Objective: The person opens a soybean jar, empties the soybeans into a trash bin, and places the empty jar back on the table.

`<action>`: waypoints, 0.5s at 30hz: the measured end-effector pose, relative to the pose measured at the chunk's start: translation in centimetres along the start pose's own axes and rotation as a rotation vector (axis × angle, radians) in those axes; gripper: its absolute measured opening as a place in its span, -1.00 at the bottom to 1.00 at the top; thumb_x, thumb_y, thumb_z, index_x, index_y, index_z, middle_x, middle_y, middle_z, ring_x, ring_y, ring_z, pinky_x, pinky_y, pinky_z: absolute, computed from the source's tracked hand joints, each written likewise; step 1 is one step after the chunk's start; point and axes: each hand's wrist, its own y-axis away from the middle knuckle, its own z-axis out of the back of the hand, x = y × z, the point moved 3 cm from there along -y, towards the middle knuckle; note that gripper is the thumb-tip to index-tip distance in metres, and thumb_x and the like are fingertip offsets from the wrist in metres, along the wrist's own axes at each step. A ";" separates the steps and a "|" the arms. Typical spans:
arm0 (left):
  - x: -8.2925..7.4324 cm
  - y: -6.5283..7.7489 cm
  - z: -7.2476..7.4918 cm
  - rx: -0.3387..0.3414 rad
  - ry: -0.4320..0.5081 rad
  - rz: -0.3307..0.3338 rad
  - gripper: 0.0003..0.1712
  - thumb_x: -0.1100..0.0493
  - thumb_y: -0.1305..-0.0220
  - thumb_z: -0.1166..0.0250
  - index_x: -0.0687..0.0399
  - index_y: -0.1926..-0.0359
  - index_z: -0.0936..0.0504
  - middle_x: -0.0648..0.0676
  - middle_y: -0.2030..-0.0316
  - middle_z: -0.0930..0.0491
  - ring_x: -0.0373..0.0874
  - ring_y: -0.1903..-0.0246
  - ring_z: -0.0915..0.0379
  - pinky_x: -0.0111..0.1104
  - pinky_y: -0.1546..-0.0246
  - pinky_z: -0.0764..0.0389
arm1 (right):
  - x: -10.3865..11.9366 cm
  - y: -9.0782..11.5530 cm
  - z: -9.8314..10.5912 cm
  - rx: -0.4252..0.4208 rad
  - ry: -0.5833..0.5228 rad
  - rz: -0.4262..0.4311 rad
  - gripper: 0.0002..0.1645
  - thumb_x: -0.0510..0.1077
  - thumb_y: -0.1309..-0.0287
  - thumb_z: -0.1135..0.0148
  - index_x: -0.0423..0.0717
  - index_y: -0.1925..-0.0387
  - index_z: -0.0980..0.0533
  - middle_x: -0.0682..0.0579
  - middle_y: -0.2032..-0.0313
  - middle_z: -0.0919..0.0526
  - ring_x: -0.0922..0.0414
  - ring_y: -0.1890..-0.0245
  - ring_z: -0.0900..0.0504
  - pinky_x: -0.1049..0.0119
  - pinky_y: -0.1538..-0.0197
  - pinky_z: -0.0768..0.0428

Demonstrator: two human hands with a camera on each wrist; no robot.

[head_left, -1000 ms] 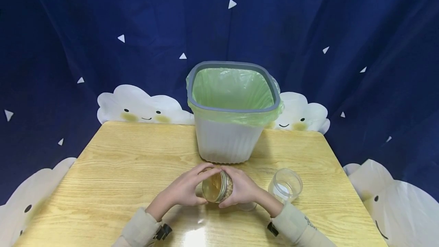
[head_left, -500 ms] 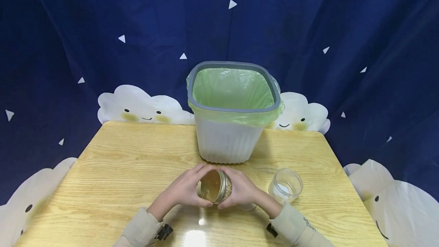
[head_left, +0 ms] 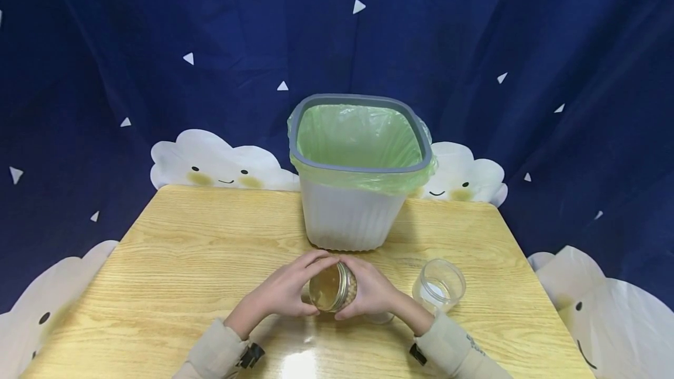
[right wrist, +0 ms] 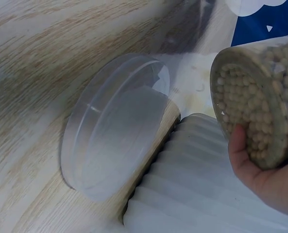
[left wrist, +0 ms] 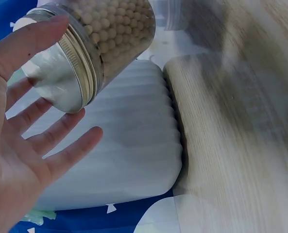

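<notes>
A clear jar packed with small round beige balls lies tilted on its side between my two hands, above the table. Its gold metal lid faces left. My left hand holds the lid by its edge, thumb on one side and fingertips on the other; the ring and little fingers extend past it in the left wrist view. My right hand grips the jar's body near its base, one finger pressed across the bottom.
Right behind the hands stands a white bin with a green liner bag. An open clear plastic container stands to the right. Beneath my right wrist lies a round clear plastic piece. The wooden table ends at a dark blue curtain.
My left thumb and fingers have shifted around the lid's rim, first one way and then back. The right hand keeps its grip, and the jar stays at nearly the same spot.
</notes>
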 end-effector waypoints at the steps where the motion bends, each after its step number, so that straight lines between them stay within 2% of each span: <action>1: 0.0 0.0 0.0 -0.009 0.004 0.000 0.17 0.06 0.41 -0.57 -0.08 -0.33 -0.19 -0.04 -0.20 -0.23 -0.13 -0.12 -0.25 -0.25 0.00 -0.43 | 0.0 0.0 0.0 0.002 -0.002 -0.002 0.23 0.17 0.63 -0.57 -0.04 -0.23 -0.23 0.04 -0.08 -0.45 0.11 0.02 -0.47 0.13 0.03 -0.48; 6: 0.1 0.0 0.0 -0.046 0.047 0.052 0.11 -0.08 0.42 -0.55 -0.01 -0.26 -0.27 -0.05 -0.08 -0.33 -0.17 0.03 -0.38 -0.25 0.06 -0.47 | 0.1 0.0 -0.1 0.005 0.004 -0.003 0.22 0.17 0.63 -0.57 -0.06 -0.21 -0.25 0.04 -0.05 -0.46 0.10 0.04 -0.47 0.14 0.05 -0.48; 11: 0.1 0.0 -0.1 -0.080 0.061 0.120 0.05 -0.22 0.40 -0.50 0.04 -0.20 -0.33 0.03 -0.01 -0.40 -0.13 0.13 -0.43 -0.24 0.15 -0.51 | 0.1 0.0 -0.1 -0.010 0.014 -0.004 0.17 0.14 0.64 -0.58 -0.08 -0.16 -0.28 0.06 0.01 -0.49 0.13 0.09 -0.49 0.19 0.07 -0.49; 15: 0.2 0.0 -0.2 -0.128 0.106 0.154 -0.05 -0.26 0.31 -0.46 0.12 -0.11 -0.39 0.02 0.10 -0.47 -0.17 0.24 -0.46 -0.34 0.30 -0.55 | 0.1 0.0 -0.2 -0.016 0.023 -0.016 0.18 0.15 0.63 -0.57 -0.11 -0.17 -0.27 0.02 0.00 -0.48 0.11 0.08 -0.48 0.17 0.08 -0.50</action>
